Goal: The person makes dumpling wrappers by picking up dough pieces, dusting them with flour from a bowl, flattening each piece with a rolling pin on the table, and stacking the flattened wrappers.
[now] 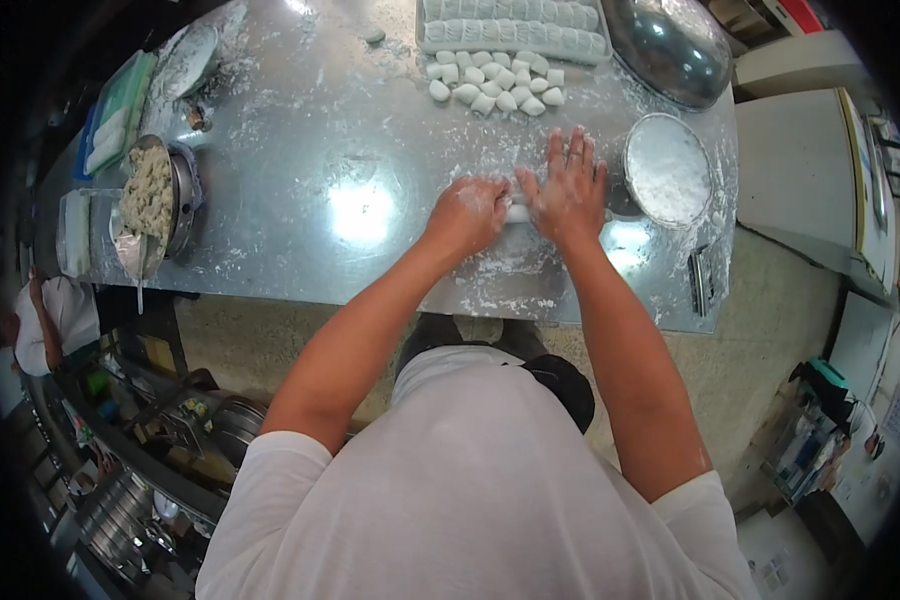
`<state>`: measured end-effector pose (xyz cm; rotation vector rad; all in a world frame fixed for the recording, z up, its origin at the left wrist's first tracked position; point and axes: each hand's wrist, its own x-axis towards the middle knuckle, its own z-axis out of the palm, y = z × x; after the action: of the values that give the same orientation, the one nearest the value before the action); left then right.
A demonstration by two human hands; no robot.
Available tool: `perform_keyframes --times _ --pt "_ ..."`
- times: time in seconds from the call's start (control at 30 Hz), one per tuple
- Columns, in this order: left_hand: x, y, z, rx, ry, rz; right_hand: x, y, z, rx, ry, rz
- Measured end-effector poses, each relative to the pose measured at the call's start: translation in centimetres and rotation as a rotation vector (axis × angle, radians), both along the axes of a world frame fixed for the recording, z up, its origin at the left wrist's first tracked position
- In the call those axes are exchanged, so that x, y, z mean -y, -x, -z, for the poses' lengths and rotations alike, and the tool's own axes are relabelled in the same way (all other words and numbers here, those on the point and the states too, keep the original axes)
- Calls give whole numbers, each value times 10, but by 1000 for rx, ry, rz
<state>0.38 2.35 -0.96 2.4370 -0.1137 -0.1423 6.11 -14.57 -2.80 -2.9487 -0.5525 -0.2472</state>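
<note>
On the floured metal table (280,190), my left hand (470,212) is curled, its fingers bent near a short white piece, probably a rolling pin or dough roll (517,213). What the fingers hold, if anything, is hidden. My right hand (568,195) lies flat with its fingers stretched out, over the right side of that white piece. Several small white dough pieces (492,85) lie beyond my hands. Behind them a tray (515,45) holds rows of pleated dumplings. A round bowl of white flour (667,170) stands right of my right hand.
A bowl of filling (148,200) with a spoon stands at the left edge, near green and blue trays (115,115). A large metal bowl (670,50) is at the back right. A metal tool (700,282) lies at the front right. Another person (58,318) is at far left.
</note>
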Motion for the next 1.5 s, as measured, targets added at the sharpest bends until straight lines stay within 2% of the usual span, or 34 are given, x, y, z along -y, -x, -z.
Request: perform_keyframes --times 0.1,0.2,0.23,0.27,0.3,0.33,0.4,0.47,0.5,0.57,0.67,0.8,0.87,0.93,1.0,1.07,1.1,1.13,1.2,1.27,1.33,1.37,1.47,1.5 --pt "-1 -17 2 11 -16 57 1 -4 -2 -1 -56 5" --pt "-4 -5 4 -7 28 -8 43 71 5 -101 -48 -98" --pt "-4 2 -6 -87 116 -82 55 83 9 -106 -46 -108" --pt "-7 8 -10 -96 117 -90 66 94 14 -76 -78 -153" --pt "-9 17 -11 -222 186 -71 73 103 19 -57 -110 -184" --pt "-11 22 -10 -351 254 -44 64 94 16 -85 -58 -160" --pt "-8 22 -6 -370 243 -35 25 46 -5 -104 21 -96" --pt "-5 13 -6 -57 74 -39 0 12 -1 -100 36 -54" --pt "-4 4 -2 -18 35 -66 -7 -3 3 -66 -20 -22" --pt "-2 -5 -3 -24 -4 -19 -9 -8 -3 -16 -68 -2" --pt "-3 -7 0 16 -81 43 26 50 -2 -87 -51 -79" --pt "-13 11 -4 -79 36 -25 70 119 5 -157 -85 -128" --pt "-16 16 -16 -318 205 -85 77 125 5 -157 -78 -169" --pt "-17 15 -19 -349 177 -54 37 70 -4 -195 -28 -115" --pt "-14 8 -14 -345 152 -24 3 21 -9 -94 18 -66" --pt "-10 -3 -6 -23 51 -45 -10 -3 -1 -46 -14 -39" --pt "-10 -8 10 35 123 -45 -15 -13 -5 19 -43 -27" --pt "-9 -11 9 67 120 -51 -13 -10 -6 51 -46 -36" --pt "-8 -13 10 22 -66 62 7 26 -3 -22 -35 -40" --pt "-12 -4 6 45 -31 51 39 75 4 -106 -74 -134" --pt "-16 6 -15 -274 202 -77 60 100 4 -98 -99 -165" --pt "-19 13 -15 -325 317 -86 67 111 8 -98 -126 -175" --pt "-24 16 -3 -369 270 -56 26 63 -1 -106 -2 -82" --pt "-23 11 -15 -384 200 -48 10 38 -5 -58 -9 -60"
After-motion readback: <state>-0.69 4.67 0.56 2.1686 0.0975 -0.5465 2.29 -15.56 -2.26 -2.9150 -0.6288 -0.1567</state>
